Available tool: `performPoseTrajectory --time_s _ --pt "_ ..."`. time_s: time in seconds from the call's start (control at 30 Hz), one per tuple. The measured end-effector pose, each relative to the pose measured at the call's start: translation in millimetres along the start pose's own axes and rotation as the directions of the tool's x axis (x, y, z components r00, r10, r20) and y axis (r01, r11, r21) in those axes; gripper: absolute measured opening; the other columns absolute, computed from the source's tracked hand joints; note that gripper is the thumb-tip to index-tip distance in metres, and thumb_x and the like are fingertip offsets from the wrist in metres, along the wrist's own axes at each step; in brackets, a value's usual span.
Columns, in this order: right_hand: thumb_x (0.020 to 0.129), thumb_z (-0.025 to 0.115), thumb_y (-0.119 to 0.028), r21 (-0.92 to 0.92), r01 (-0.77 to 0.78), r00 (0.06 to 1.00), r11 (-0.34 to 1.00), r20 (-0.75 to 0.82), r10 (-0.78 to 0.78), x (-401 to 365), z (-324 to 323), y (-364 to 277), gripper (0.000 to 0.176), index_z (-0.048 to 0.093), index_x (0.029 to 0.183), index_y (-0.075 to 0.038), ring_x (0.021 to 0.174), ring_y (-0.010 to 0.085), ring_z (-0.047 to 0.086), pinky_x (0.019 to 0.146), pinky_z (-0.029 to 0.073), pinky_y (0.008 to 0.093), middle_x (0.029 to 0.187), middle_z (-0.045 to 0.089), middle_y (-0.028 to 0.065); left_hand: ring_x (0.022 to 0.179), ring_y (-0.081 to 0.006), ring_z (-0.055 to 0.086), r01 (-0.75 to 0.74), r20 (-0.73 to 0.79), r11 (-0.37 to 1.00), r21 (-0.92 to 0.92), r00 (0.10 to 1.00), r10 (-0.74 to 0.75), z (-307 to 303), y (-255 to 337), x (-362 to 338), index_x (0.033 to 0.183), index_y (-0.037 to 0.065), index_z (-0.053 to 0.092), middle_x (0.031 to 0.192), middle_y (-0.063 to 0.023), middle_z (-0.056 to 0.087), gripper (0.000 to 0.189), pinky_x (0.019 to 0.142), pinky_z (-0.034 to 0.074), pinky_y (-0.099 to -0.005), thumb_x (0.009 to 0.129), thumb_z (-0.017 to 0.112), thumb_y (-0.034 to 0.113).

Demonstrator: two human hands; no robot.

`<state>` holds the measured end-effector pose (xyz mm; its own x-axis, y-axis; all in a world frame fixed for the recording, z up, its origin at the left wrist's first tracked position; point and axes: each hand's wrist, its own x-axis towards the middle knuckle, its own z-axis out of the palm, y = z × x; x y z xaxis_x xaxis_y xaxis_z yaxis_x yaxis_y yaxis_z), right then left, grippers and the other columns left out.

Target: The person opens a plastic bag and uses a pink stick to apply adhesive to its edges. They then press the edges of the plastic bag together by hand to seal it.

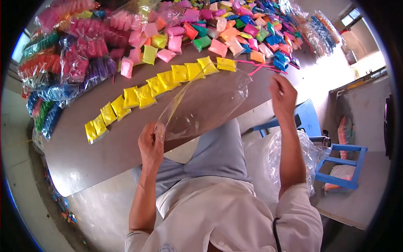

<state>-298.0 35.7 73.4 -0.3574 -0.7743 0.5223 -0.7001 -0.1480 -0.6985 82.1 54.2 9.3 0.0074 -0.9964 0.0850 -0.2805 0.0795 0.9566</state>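
Left hand (151, 145) clamped on one corner of a clear plastic bag (205, 103), bag lifted over the near edge of the desk (105, 151), row of yellow packets (145, 95) behind it, right hand (282, 95) raised just beside the bag, back turned, cannot tell its grip

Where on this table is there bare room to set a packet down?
Bare tabletop lies between the row of yellow packets and the near edge, left of the left hand holding the clear bag. A narrower strip runs behind that row. The far side is crowded with coloured packets and bagged bundles.
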Motion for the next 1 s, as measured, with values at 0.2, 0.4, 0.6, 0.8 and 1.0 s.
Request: performPoseTrajectory --time_s 0.2,0.4,0.6,0.8,1.0 --pt "0.081 0.069 -0.007 -0.192 0.399 0.839 0.897 0.470 -0.272 52.5 73.9 17.6 0.041 0.065 0.123 -0.005 0.106 0.0254 0.064 0.093 0.051 0.0351 0.119 0.067 0.0125 0.068 -0.0048 0.040 0.066 0.027 0.994 -0.083 0.998 -0.064 -21.2 3.1 -15.4 0.093 0.002 0.063 0.076 0.0046 0.048 0.020 0.059 0.033 -0.0227 0.099 0.062 0.021" --pt "0.081 0.063 -0.008 -0.316 0.535 0.781 0.784 0.539 -0.316 48.8 102.1 32.9 0.038 0.065 0.119 -0.007 0.111 0.0287 0.059 0.100 0.047 0.0420 0.118 0.065 0.0108 0.068 -0.0043 0.040 0.048 0.047 0.993 -0.111 0.998 -0.043 -20.3 0.3 -14.1 0.094 0.002 0.063 0.076 0.0054 0.048 0.023 0.058 0.034 -0.0224 0.100 0.063 0.025" --pt "0.082 0.062 -0.009 -0.320 0.369 0.885 0.872 0.409 -0.225 61.2 114.3 25.5 0.032 0.066 0.114 -0.007 0.104 0.0282 0.061 0.092 0.051 0.0412 0.110 0.066 0.0122 0.068 -0.0060 0.042 0.026 0.021 0.994 -0.110 0.999 -0.024 -17.1 -1.0 -12.8 0.092 0.001 0.062 0.075 0.0028 0.049 0.023 0.059 0.035 -0.0235 0.099 0.062 0.023" --pt "0.085 0.069 -0.019 -0.199 0.652 0.721 0.732 0.461 -0.517 58.8 136.7 6.6 0.035 0.064 0.118 -0.008 0.110 0.0296 0.059 0.096 0.049 0.0417 0.115 0.065 0.0125 0.066 -0.0076 0.043 0.006 0.002 0.999 -0.051 1.000 -0.006 -17.2 0.4 -13.0 0.090 -0.001 0.062 0.075 0.0007 0.050 0.023 0.059 0.037 -0.0250 0.098 0.063 0.021" --pt "0.083 0.073 -0.017 -0.049 0.553 0.698 0.832 0.572 -0.430 60.7 135.3 2.3 0.048 0.060 0.129 -0.011 0.127 0.0310 0.052 0.104 0.046 0.0416 0.139 0.054 0.0116 0.065 -0.0100 0.045 -0.011 0.000 0.999 -0.054 1.000 0.011 -17.5 -11.0 -15.6 0.091 -0.001 0.063 0.075 -0.0026 0.052 0.022 0.059 0.038 -0.0265 0.098 0.063 0.020"
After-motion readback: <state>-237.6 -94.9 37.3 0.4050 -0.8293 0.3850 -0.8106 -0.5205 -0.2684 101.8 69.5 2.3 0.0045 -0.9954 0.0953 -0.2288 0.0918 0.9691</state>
